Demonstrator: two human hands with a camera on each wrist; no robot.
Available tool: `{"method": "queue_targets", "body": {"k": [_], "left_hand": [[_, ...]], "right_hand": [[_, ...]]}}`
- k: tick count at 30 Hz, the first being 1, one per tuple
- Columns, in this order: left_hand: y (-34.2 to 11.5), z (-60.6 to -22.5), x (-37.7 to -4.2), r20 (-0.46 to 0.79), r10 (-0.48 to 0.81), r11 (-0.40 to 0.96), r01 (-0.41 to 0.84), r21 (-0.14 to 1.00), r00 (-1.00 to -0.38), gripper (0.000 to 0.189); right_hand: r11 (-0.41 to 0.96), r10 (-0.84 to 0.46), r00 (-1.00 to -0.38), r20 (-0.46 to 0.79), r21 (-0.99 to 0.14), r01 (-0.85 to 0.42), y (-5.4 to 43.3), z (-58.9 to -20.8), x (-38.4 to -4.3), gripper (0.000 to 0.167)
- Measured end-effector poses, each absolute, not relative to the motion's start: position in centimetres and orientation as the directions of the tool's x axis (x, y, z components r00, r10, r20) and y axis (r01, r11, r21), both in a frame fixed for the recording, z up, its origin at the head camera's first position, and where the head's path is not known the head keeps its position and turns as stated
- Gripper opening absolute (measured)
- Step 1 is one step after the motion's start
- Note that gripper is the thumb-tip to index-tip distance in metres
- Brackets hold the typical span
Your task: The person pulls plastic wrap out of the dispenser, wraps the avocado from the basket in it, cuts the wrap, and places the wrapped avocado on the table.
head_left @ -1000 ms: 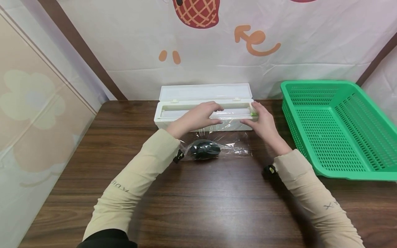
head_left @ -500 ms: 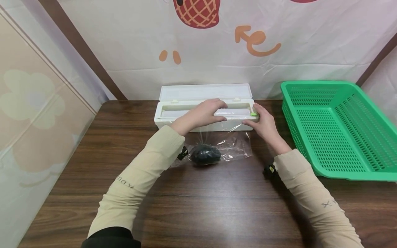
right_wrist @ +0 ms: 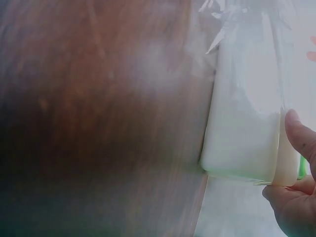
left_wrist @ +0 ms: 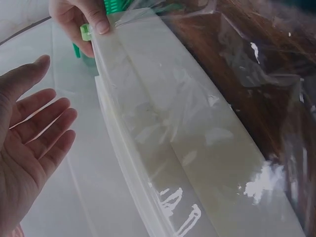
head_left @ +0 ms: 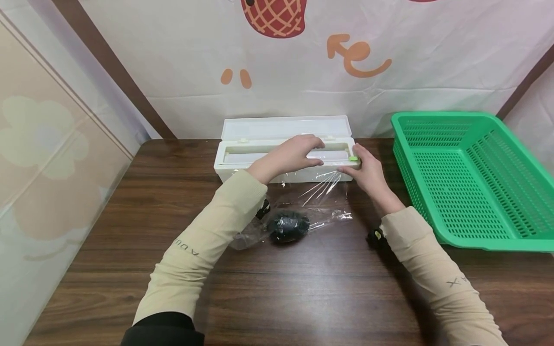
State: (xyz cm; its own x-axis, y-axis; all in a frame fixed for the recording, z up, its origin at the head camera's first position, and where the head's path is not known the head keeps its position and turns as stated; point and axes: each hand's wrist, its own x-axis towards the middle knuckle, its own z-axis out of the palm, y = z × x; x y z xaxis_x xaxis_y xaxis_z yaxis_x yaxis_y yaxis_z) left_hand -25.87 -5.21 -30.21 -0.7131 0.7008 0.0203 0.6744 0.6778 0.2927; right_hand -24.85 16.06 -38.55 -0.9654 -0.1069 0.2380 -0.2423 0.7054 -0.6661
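Observation:
A white cling film dispenser box (head_left: 233, 174) lies lengthwise at the back of the table, its lid (head_left: 285, 128) tipped back and a roll inside. My right hand (head_left: 368, 173) grips its right end, thumb on the front, beside a small green slider (left_wrist: 86, 32). My left hand (head_left: 291, 156) hovers over the box with fingers parted and slightly bent; the left wrist view shows the palm (left_wrist: 27, 143) holding nothing. Clear cling film (head_left: 322, 192) stretches from the box's front down to a dark, shiny oval object (head_left: 288, 227), wrapped in film on the table. Its kind is unclear.
A green plastic basket (head_left: 421, 211) stands on the right, close to my right forearm. Behind the box hangs a white printed cloth (head_left: 186, 62). The brown wooden table (head_left: 277, 298) extends in front of the wrapped object.
My left hand has drifted right along the box. The wrapped dark object has slid a little nearer to me, with more film stretched behind it. My right hand keeps its hold.

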Motion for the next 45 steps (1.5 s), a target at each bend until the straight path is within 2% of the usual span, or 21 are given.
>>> {"method": "queue_targets", "body": {"k": [19, 28, 35, 41, 45], "left_hand": [[-2.6, -29.9, -27.5, 0.007, 0.717, 0.670, 0.692, 0.270, -0.697, 0.039], [-0.8, -30.3, -28.1, -0.002, 0.747, 0.643, 0.722, 0.257, -0.665, 0.035], [0.5, -30.8, -28.4, -0.006, 0.759, 0.628, 0.731, 0.265, -0.651, 0.030], [1.6, -31.3, -28.5, -0.014, 0.757, 0.633, 0.729, 0.259, -0.653, 0.026], [2.2, -31.4, -28.5, -0.010, 0.754, 0.636, 0.727, 0.258, -0.656, 0.022]], "right_hand": [[0.692, -0.095, -0.963, 0.251, -0.679, -0.245, 15.8, -38.6, -25.0, 0.071], [0.684, -0.097, -0.958, 0.269, -0.681, -0.260, 15.7, -38.5, -24.8, 0.062], [0.688, -0.084, -0.957, 0.277, -0.679, -0.257, 16.0, -38.7, -24.9, 0.066], [0.696, -0.081, -0.953, 0.292, -0.668, -0.264, 16.1, -38.8, -24.9, 0.054], [0.696, -0.083, -0.952, 0.295, -0.666, -0.268, 16.2, -38.7, -24.9, 0.051]]}}
